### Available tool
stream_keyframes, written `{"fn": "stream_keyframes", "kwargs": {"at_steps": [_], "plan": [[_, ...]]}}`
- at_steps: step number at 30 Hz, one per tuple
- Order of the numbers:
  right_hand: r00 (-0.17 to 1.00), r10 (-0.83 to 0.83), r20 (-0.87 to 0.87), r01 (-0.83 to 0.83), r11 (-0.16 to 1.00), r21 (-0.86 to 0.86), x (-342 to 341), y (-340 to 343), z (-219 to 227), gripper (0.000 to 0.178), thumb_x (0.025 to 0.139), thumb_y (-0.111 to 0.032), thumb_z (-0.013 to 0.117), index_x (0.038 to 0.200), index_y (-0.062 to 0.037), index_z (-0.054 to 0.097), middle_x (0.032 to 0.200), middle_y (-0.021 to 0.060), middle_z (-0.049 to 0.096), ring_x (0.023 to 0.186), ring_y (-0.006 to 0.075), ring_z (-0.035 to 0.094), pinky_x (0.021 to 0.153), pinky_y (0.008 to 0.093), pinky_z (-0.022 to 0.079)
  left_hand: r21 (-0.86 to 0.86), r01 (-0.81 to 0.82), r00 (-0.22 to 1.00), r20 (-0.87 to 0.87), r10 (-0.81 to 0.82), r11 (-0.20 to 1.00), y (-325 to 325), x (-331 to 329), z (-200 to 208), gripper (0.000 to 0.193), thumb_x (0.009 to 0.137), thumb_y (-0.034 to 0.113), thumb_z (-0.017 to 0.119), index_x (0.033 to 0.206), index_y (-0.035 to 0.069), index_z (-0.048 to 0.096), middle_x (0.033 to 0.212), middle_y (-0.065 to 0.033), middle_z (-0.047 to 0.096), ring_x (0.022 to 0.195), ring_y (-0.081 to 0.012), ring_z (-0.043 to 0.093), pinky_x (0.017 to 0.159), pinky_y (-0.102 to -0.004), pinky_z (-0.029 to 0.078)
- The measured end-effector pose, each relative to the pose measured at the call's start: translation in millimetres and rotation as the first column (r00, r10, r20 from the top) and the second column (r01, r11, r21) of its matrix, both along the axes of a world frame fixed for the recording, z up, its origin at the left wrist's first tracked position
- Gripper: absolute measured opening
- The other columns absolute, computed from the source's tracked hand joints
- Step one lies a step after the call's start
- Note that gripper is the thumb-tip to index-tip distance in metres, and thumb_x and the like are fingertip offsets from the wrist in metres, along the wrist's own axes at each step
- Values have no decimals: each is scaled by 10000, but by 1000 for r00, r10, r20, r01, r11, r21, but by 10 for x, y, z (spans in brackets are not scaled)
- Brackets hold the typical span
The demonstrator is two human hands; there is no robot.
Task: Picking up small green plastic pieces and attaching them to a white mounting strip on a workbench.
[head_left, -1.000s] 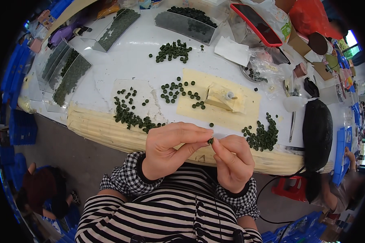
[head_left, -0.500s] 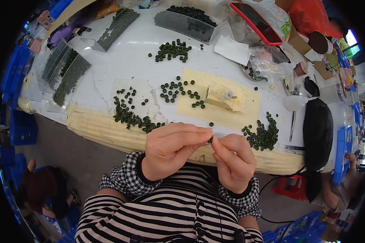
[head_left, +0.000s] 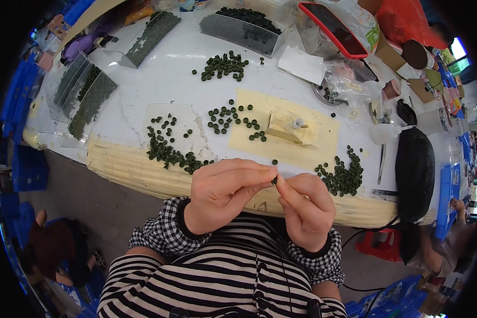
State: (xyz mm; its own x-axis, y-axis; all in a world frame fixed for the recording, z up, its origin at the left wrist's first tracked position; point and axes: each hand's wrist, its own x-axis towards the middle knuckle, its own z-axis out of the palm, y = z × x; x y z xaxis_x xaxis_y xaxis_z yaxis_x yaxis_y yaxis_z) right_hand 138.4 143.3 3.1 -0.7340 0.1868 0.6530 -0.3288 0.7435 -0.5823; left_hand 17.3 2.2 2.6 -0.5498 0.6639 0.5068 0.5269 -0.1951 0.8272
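Over the table's near edge, my left hand (head_left: pixel 225 191) and my right hand (head_left: pixel 307 208) meet fingertip to fingertip. Between them they pinch one small dark green round piece (head_left: pixel 274 180), mostly covered by the fingers. Just beyond the fingertips lies a single loose green piece (head_left: pixel 274 162). A heap of similar dark green pieces (head_left: pixel 169 153) spreads left of my left hand, and another heap (head_left: pixel 345 175) lies right of my right hand. Ahead, more round pieces (head_left: pixel 222 119) sit partly on a yellow sheet (head_left: pixel 244 146), beside a yellow wrapped block (head_left: pixel 291 127) with a small white knob.
Clear bins of green pieces stand at the back, one bin (head_left: pixel 238 32) in the middle and another (head_left: pixel 93 100) at left. A red-cased phone (head_left: pixel 334 31) leans at back right. Tweezers (head_left: pixel 382 164) and a black bag (head_left: pixel 414 175) lie at right. Yellow padding (head_left: pixel 138 172) lines the near edge.
Both hands stay together at nearly the same spot, with only slight finger movement around the small green piece. The table contents appear shifted very slightly in the picture.
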Motion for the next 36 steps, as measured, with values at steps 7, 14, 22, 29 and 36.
{"fn": "stream_keyframes", "kwargs": {"at_steps": [7, 14, 22, 29, 36], "plan": [[999, 15, -42, -19, 994, -107, 4, -12, -11, 374, 740, 48, 719, 1112, 9, 700, 907, 80, 648, 737, 206, 584, 646, 298, 463, 36, 41, 994, 97, -44, 999, 8, 4, 18, 233, 796, -39, 727, 1026, 1, 719, 905, -129, 717, 809, -202, 700, 695, -264, 554], [998, 32, -45, -38, 990, -137, 5, -8, -18, 390, 732, 62, 717, 1118, 8, 698, 908, 80, 646, 741, 205, 585, 647, 297, 462, 58, 54, 985, 158, -62, 997, 5, 16, -29, 222, 795, -43, 729, 1014, -8, 718, 915, -125, 725, 820, -197, 702, 711, -268, 553], [998, 39, -46, -45, 989, -139, 2, -2, -24, 384, 733, 61, 720, 1113, 6, 701, 898, 80, 647, 738, 204, 583, 645, 295, 463, 67, 53, 978, 198, -65, 996, 13, 26, -37, 233, 793, -42, 732, 1023, -8, 713, 951, -129, 721, 841, -205, 702, 742, -276, 551], [998, 22, -60, -30, 991, -130, -7, -6, -46, 381, 735, 49, 725, 1113, 5, 703, 900, 78, 648, 730, 206, 580, 646, 300, 461, 41, 58, 993, 105, -62, 998, 9, 7, -27, 255, 774, -48, 743, 1024, -7, 715, 947, -125, 720, 842, -215, 703, 736, -279, 557], [999, -7, -51, 1, 994, -110, -13, -8, -47, 379, 736, 39, 724, 1113, 2, 704, 891, 74, 646, 718, 210, 578, 639, 303, 453, 59, 35, 998, 57, -38, 998, 17, 24, -19, 218, 751, -54, 760, 958, -3, 717, 923, -130, 716, 812, -219, 704, 698, -281, 569]]}}
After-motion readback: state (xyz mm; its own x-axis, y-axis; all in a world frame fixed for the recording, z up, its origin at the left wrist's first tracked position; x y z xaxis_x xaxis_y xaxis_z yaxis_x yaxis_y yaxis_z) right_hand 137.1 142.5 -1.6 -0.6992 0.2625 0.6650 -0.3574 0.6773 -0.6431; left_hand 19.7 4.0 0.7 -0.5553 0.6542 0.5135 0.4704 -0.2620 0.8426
